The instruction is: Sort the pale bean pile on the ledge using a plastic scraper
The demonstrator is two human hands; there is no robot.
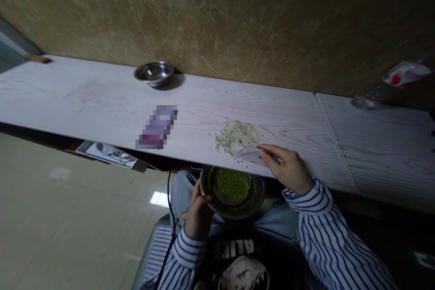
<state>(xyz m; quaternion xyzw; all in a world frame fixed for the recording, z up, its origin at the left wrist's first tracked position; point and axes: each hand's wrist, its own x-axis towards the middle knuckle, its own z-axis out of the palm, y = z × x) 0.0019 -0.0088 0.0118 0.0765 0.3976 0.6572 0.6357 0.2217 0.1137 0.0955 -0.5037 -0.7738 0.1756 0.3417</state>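
Note:
My left hand (200, 210) grips the left rim of a metal bowl (256, 204), which is held over my lap just below the table's front edge. Small green beans (232, 184), like mung beans, lie inside it. Between the thumb and fingers of my right hand (288, 166) is a clear, curved plastic protractor (251, 154). Its curved edge touches the near side of a pile of white grains (237, 136), like rice, dotted with green beans. A few loose beans are scattered by the protractor, close to the table edge.
On the white wood-grain table (288, 118) a small steel bowl (154, 74) stands by the wall. A blurred-out phone-like object (158, 127) lies left of the pile. A plastic bottle (394, 81) is at the far right. A dark cable (171, 204) hangs beside my left arm.

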